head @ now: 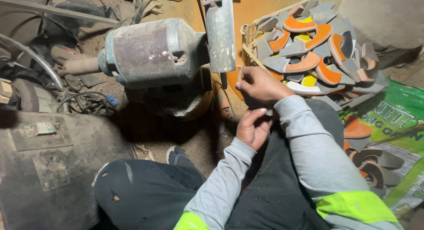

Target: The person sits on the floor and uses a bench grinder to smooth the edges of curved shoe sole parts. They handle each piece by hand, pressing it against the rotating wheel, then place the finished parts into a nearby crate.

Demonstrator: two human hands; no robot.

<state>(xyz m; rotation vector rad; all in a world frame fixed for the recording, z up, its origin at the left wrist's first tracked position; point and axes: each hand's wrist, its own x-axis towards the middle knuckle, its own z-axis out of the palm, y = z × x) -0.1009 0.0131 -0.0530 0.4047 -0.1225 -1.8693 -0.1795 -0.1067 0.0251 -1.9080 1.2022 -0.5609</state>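
Note:
My right hand [260, 86] is raised in front of me and pinches a curved orange and grey piece [233, 82] at its edge, just below a hanging metal plate [220, 31]. Right beneath it is my left hand [251, 126], palm up with curled fingers, its thumb near my right sleeve. Whether the left hand holds anything is hidden. A pale plastic basket [247, 31] heaped with several similar curved orange, grey and yellow pieces [309, 49] stands just beyond my right hand.
A worn, dusty motor housing [150, 51] sits to the left of the plate. A dark metal box [48, 168] fills the lower left, with cables [88, 102] behind it. More curved pieces [371, 164] lie on a green sack [393, 115] at right. My shoe [176, 156] rests on the dirt floor.

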